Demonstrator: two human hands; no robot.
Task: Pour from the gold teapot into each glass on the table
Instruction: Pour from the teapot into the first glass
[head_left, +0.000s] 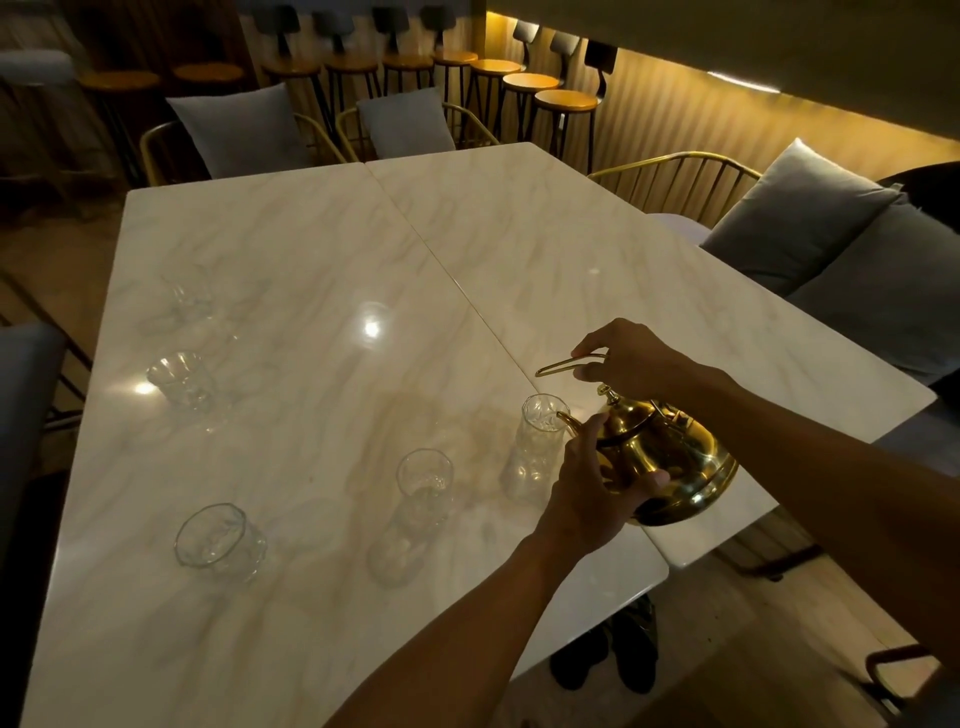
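Note:
The gold teapot (675, 457) is tilted to the left above the marble table (322, 249), its spout at the rim of a tall clear glass (535, 447). My right hand (631, 358) grips the thin gold handle above the pot. My left hand (592, 488) holds the pot's front side, fingers curled against it. Several other clear glasses stand on the table: a tall one (421, 493) left of the first, a short one (218, 540) near the front, one (182, 379) at the left and a faint one (189, 299) farther back.
A seam (467, 291) splits the table into two slabs. Chairs with grey cushions (244, 130) line the far side, bar stools (563, 101) stand behind them. A sofa with grey cushions (800, 213) runs along the right. Dark shoes (602, 660) lie on the floor under the near edge.

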